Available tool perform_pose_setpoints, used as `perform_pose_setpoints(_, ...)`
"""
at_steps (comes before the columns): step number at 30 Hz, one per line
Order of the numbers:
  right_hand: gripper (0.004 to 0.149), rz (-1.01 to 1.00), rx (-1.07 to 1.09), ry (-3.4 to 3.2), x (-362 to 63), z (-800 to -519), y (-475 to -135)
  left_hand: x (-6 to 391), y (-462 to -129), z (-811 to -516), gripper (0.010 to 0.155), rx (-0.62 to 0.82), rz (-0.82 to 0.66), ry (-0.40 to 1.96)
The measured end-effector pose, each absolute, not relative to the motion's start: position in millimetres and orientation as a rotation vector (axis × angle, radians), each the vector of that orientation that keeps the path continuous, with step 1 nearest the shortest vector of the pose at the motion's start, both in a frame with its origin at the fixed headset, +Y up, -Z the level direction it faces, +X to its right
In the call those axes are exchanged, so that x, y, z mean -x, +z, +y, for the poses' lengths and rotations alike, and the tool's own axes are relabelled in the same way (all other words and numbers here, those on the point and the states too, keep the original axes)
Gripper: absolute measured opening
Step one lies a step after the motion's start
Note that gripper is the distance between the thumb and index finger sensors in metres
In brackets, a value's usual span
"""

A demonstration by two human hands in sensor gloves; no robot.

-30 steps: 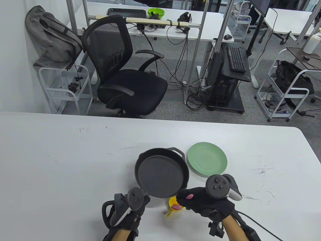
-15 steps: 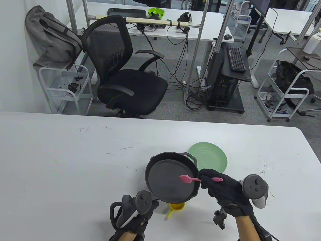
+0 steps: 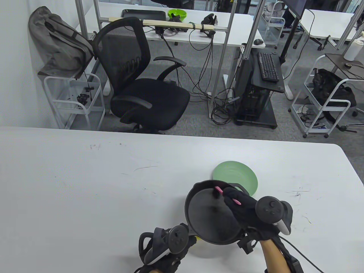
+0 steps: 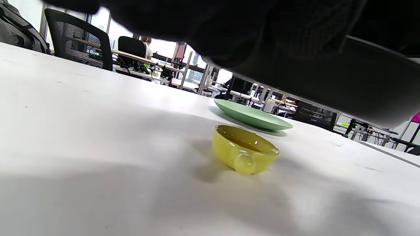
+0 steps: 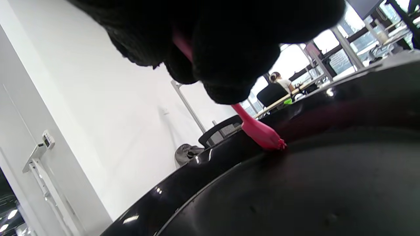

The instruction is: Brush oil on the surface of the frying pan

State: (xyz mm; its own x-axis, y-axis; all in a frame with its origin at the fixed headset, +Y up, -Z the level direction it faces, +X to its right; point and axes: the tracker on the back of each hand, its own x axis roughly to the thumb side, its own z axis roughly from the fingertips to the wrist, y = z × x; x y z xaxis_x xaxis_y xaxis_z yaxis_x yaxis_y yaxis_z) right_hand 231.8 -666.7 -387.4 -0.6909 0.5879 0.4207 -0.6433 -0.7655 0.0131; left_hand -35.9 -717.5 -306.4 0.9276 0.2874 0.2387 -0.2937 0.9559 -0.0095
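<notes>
Cast-iron frying pan, heavy and rigid, is lifted off the table at 6 o'clock; left hand grips its handle, right hand pinches the light, flexible pink brush at the 12 o'clock rim.

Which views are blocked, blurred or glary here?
Table view: sharp, even light. Left wrist view: dark glove and pan fill the top; yellow cup clear, its shadow soft. Right wrist view: tilted, blurred glove up top, small glints on pan rim, brush tip sharp.
</notes>
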Motion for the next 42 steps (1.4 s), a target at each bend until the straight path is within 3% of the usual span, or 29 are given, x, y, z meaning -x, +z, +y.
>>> perform_pose_setpoints(2,0.046,-0.056,-0.559,2.332,-225.0,-671.7,-388.2,35.2,-306.0,-717.8,0.060,-0.031,-0.242,0.291)
perform_pose_setpoints(16,0.046,0.247,-0.747,2.054,-185.2,-683.2,-376.3,36.8,-306.6,-717.7,0.060,-0.022,-0.225,0.275)
perform_pose_setpoints(21,0.047,0.150,-0.692,1.986,-192.6,-680.7,-376.9,39.5,-307.4,-717.2,0.060,-0.024,-0.211,0.279)
perform_pose_setpoints(25,0.047,0.252,-0.703,1.961,-191.4,-684.0,-379.0,39.7,-307.5,-717.2,0.060,-0.023,-0.213,0.280)
perform_pose_setpoints(31,0.046,0.096,-0.618,2.166,-197.7,-681.5,-380.8,38.6,-306.8,-716.5,0.060,-0.032,-0.217,0.258)
perform_pose_setpoints(42,0.047,0.016,-0.498,2.301,-210.3,-685.4,-390.5,37.6,-306.5,-715.8,0.060,-0.036,-0.217,0.256)
